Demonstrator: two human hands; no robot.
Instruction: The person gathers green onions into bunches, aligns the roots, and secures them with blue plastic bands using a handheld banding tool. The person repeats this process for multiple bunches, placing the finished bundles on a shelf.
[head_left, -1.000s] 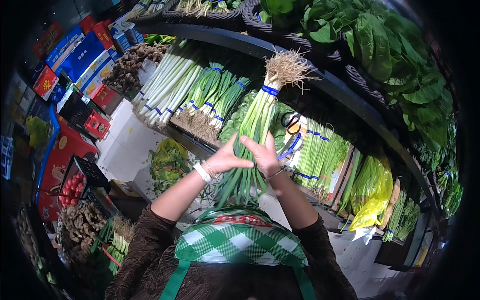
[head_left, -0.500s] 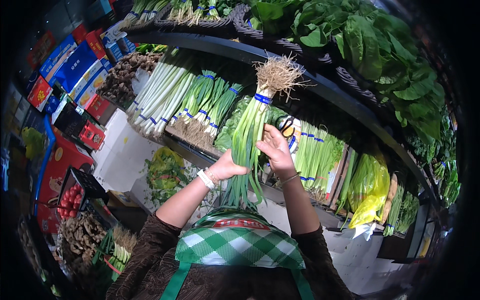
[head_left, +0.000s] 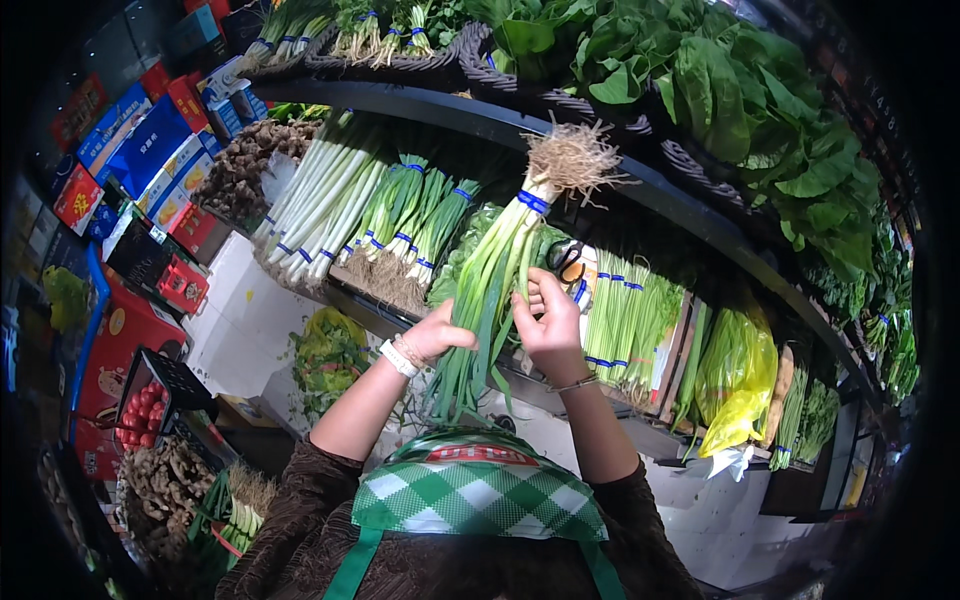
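A bunch of green onions (head_left: 497,270), tied with a blue band near its pale roots, stands upright in front of the shelf with its roots up. My left hand (head_left: 437,332) grips the green stalks low on the bunch. My right hand (head_left: 548,318) is on the right side of the stalks, fingers spread along them. Both forearms rise from the lower edge above a green checked apron (head_left: 478,497).
More banded green onion bunches (head_left: 395,215) lie on the dark shelf (head_left: 700,215). Leafy greens (head_left: 740,90) fill baskets above. A yellow bag (head_left: 735,375) hangs at right. Coloured boxes (head_left: 140,150), a crate of red fruit (head_left: 145,400) and ginger (head_left: 165,490) are at left.
The bunch has been lifted higher toward the shelf. My right hand has slid up along the stalks while my left hand keeps its grip lower down.
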